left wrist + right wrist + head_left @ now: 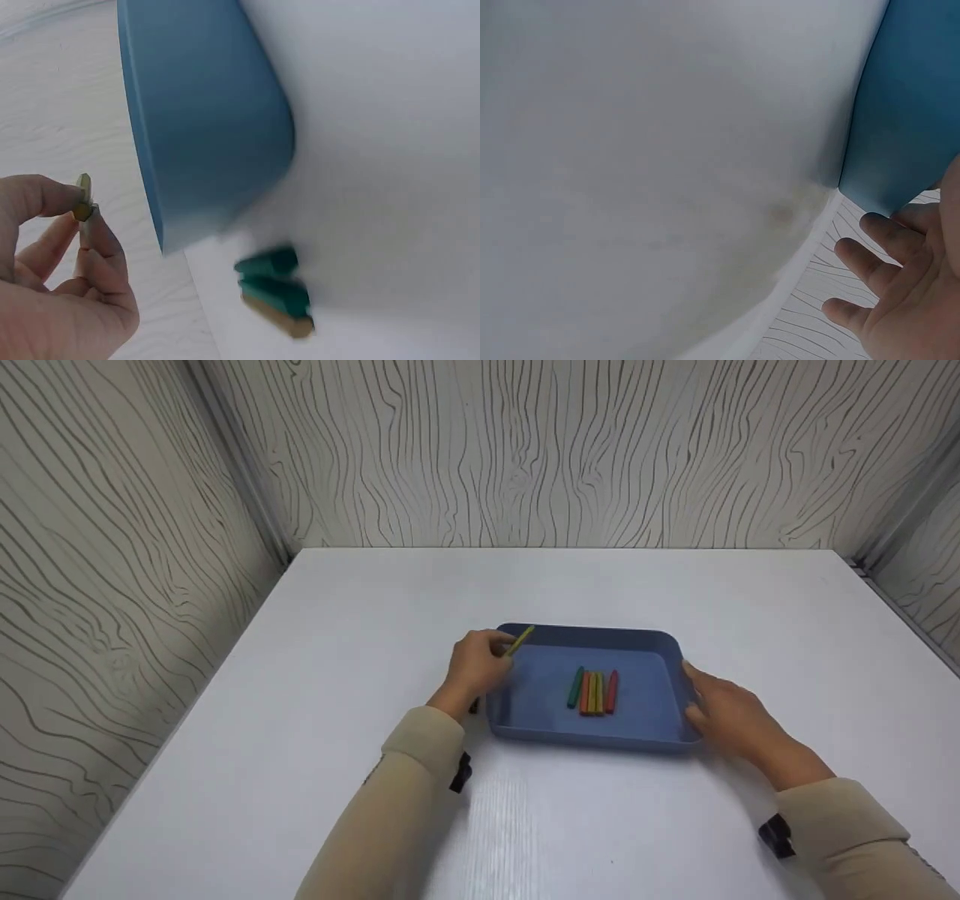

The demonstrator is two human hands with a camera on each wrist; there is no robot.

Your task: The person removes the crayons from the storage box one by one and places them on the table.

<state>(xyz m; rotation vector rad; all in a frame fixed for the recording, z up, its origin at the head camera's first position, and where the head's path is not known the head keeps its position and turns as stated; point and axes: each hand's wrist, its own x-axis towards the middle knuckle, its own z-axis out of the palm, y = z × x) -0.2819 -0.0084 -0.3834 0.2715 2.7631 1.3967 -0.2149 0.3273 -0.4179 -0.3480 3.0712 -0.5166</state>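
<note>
White table [300, 750] before pale wood-grain-patterned walls [525, 450]: a person's left hand [478, 663] pinches a slim yellow crayon [519, 640] at the left rim of a rectangular blue tray [645, 697]; the right hand [727, 714], fingers loosely spread, touches its right side. Five coloured crayons [599, 694] lie inside, three blurred sticks [274, 294] outside. Table edges stand well apart from the tray.

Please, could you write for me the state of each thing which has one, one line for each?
Tray: right side up, flat on the table, touched at its right end
Five crayons inside: lying down, close together
Held crayon: lifted, slanted
Three crayons outside: lying on the table, blurred
Left hand: pinching the held crayon
Right hand: against the tray
</note>
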